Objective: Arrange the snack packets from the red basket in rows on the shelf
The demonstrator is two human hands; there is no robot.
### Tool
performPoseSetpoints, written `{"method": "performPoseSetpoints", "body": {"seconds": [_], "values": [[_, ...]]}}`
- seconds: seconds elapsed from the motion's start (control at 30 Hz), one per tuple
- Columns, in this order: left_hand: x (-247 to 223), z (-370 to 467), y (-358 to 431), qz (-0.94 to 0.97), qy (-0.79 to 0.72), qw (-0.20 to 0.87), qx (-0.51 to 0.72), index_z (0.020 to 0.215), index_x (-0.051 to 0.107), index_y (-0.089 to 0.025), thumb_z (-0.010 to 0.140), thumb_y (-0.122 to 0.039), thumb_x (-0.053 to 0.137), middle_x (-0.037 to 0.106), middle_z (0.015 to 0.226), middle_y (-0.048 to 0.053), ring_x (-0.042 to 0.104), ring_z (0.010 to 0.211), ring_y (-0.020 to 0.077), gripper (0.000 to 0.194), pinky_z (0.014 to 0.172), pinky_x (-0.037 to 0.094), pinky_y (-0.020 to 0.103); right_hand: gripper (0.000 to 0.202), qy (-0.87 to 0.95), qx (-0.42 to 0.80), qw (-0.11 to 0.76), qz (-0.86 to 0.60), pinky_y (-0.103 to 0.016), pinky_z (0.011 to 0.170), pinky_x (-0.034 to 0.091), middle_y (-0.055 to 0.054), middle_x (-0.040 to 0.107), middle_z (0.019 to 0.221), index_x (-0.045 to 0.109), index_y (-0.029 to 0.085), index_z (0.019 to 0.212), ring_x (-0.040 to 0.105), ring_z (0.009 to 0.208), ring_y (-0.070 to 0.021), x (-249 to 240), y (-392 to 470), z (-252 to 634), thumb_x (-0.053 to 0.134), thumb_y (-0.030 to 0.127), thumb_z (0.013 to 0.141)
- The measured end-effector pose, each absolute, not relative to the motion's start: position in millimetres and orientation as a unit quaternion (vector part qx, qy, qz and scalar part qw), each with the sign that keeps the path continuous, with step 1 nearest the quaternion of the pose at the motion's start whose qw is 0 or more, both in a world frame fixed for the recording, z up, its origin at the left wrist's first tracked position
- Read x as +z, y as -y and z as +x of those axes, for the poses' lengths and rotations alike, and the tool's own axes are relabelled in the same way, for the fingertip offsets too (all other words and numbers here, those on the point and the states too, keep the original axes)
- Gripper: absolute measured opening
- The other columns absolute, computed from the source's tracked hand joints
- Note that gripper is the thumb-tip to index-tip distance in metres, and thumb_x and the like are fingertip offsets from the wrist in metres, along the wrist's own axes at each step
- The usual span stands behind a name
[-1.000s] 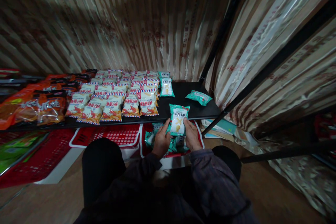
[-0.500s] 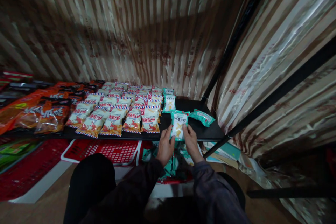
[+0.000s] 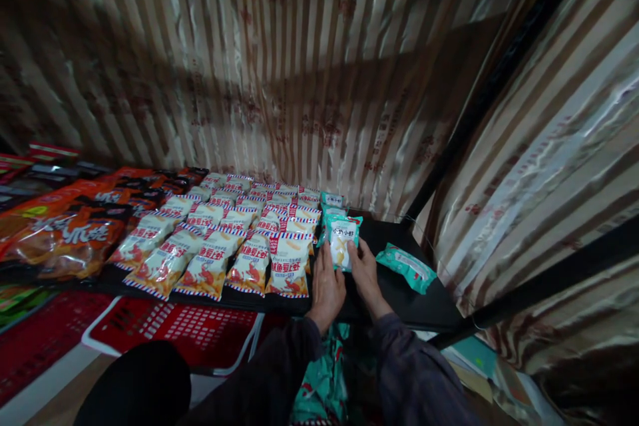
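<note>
Left hand: we are pressing its fingers together along the pack's left edge.
Right hand: we are pinching the right edge, thumb in front.
Pack: we are holding it above the shelf, beside white packs.

One camera sits on the person's head. It looks forward and down, past a dark knee at the near left, over the black shelf. The left hand and right hand show from above, just right of the middle, with the small green pack. They are close, but the view is wide. It takes in orange bags at the left, the striped curtain on the far side and a red basket down low. The shelf's near edge slants down to the right.
</note>
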State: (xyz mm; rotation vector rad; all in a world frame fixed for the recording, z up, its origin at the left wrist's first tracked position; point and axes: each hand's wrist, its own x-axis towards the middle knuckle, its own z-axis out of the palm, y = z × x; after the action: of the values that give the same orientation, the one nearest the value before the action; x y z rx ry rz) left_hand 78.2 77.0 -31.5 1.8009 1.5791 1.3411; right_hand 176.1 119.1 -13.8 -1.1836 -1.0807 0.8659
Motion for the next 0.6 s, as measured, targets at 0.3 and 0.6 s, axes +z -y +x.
{"method": "performPoseSetpoints", "body": {"seconds": [0.3,0.6], "values": [[-45,87,-95,0.617,-0.595,0.201,0.474,0.149,0.028,-0.006,0.083,-0.012,0.039,0.033,0.154,0.020,0.025,0.146,0.0279,0.067,0.119,0.026,0.046,0.057,0.506,0.328,0.571,-0.556,-0.036,0.076,0.055,-0.008,0.074,0.102,0.063,0.019,0.119,0.069,0.085,-0.0246,-29,-140,176,0.053,0.061,0.082],[-39,87,-102,0.631,-0.616,0.183,0.435,0.149,0.028,-0.005,0.084,-0.009,0.036,0.029,0.155,0.023,0.020,0.147,0.0290,0.065,0.117,0.029,0.049,0.062,0.565,0.199,0.521,-0.608,-0.045,0.092,0.047,-0.016,0.070,0.106,0.065,0.013,0.115,0.063,0.099,-0.0295,-36,-145,175,0.040,0.061,0.085]]}}
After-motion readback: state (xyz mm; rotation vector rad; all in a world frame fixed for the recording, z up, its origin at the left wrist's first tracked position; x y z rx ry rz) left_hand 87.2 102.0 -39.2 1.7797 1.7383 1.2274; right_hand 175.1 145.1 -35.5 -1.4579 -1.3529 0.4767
